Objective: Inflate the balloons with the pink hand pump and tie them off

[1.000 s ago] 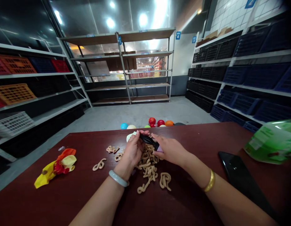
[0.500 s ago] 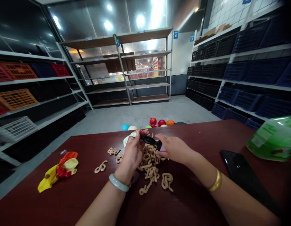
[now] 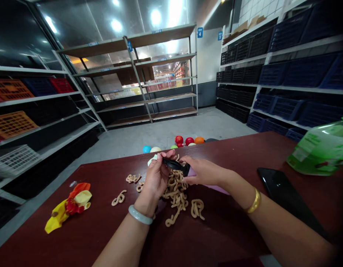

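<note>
Both hands meet above a pile of tan loops (image 3: 177, 194) on the table (image 3: 105, 226). The right hand (image 3: 203, 172) is closed around the purple pump (image 3: 191, 171), whose long axis lies nearly level, left to right, with the black nozzle (image 3: 174, 164) pointing toward the person's left. The left hand (image 3: 156, 178) pinches a pale balloon (image 3: 152, 160) at the nozzle tip. A phone (image 3: 282, 193) lies to the right and limp coloured balloons (image 3: 68, 204) to the left.

Table surface (image 3: 85, 237) inventory: one pump (image 3: 175, 164), one pale balloon (image 3: 152, 160), one phone (image 3: 282, 193) near the right edge, one green bag (image 3: 321, 152) at the right edge, at least four deflated balloons (image 3: 68, 205) near the left edge, one pile of tan loops (image 3: 177, 194) at centre, count indeterminate.
</note>
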